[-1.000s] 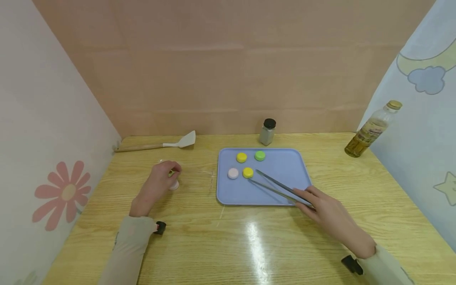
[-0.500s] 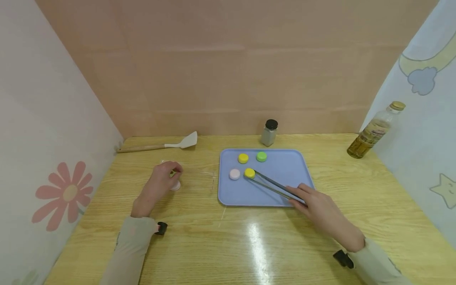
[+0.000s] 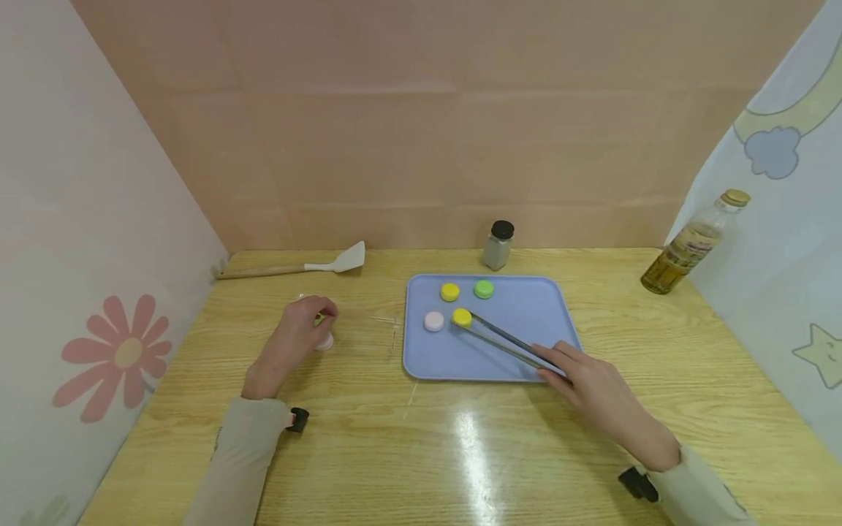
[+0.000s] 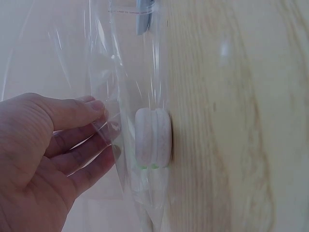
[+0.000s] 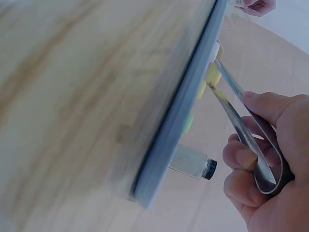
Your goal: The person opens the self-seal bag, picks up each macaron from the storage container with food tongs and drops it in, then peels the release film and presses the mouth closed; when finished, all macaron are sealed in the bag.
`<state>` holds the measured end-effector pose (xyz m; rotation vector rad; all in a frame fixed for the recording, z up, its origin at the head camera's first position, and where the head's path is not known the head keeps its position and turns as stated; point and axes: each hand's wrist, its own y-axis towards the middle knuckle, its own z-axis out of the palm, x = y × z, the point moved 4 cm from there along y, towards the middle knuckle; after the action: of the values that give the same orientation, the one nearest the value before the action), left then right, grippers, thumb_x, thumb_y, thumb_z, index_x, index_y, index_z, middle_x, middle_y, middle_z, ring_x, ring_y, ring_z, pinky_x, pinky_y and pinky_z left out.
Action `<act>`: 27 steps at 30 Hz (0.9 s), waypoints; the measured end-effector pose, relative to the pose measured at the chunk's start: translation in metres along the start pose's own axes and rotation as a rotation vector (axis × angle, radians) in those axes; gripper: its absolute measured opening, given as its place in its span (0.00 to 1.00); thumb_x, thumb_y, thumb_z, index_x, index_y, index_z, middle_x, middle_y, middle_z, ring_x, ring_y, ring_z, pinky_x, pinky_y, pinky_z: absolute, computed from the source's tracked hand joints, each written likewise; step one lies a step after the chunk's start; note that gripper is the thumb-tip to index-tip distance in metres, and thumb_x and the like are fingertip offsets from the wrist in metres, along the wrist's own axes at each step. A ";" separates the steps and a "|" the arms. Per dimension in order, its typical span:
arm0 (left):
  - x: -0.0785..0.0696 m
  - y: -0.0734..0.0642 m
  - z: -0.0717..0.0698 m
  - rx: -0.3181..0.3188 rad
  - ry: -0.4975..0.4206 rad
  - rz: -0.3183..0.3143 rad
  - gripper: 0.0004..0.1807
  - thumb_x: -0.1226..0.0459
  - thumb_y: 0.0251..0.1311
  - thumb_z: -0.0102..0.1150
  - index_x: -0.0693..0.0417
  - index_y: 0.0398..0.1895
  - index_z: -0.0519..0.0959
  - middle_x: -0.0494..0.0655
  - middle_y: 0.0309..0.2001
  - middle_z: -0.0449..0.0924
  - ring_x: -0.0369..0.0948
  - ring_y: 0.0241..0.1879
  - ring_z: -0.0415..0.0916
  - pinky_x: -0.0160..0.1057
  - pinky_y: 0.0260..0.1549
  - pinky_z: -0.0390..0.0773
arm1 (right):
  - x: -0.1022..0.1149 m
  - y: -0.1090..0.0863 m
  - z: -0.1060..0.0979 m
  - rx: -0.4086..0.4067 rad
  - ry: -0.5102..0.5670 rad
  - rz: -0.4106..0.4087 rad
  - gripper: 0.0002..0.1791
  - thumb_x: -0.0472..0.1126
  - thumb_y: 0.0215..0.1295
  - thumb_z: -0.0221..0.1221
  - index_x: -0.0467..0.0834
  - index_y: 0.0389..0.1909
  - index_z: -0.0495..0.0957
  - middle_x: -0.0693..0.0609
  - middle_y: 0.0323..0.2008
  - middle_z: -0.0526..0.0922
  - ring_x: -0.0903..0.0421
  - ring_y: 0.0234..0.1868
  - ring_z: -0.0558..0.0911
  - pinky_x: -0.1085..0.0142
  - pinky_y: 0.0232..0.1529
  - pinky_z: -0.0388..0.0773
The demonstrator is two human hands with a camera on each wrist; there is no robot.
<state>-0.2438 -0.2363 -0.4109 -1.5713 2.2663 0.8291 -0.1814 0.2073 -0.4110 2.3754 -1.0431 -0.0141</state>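
In the head view my right hand (image 3: 595, 398) holds metal tongs (image 3: 506, 336). Their tips lie at either side of a yellow macaron (image 3: 462, 317) on the blue tray (image 3: 526, 307). The right wrist view shows thumb and fingers gripping the tongs (image 5: 236, 123) near the bent end. On the tray there are also a second yellow macaron (image 3: 450, 291), a green one (image 3: 483, 289) and a pale pink one (image 3: 433, 321). Left of the tray, my left hand (image 3: 296, 332) pinches the edge of a clear plastic bag (image 4: 128, 72); a pale macaron (image 4: 153, 137) lies inside it.
A spatula (image 3: 270, 271) with a wooden handle lies at the back left. Behind the tray stands a small jar (image 3: 497, 252) with a black lid. An oil bottle (image 3: 687, 245) stands at the back right, near the patterned side wall.
My right hand has shifted a little left, bringing the tong tips from beside the yellow macaron to around it. The left hand stays at the bag.
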 end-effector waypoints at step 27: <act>-0.003 0.002 -0.003 -0.005 0.020 0.019 0.03 0.76 0.63 0.63 0.65 0.39 0.84 0.55 0.39 0.84 0.51 0.41 0.82 0.50 0.41 0.81 | 0.048 0.052 0.024 0.095 0.055 -0.176 0.21 0.40 0.65 0.68 0.44 0.59 0.82 0.59 0.37 0.75 0.68 0.26 0.66 0.74 0.24 0.70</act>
<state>-0.2440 -0.2353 -0.4061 -1.5701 2.2981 0.8274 -0.1888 0.1342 -0.3973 2.5316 -0.8240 0.0368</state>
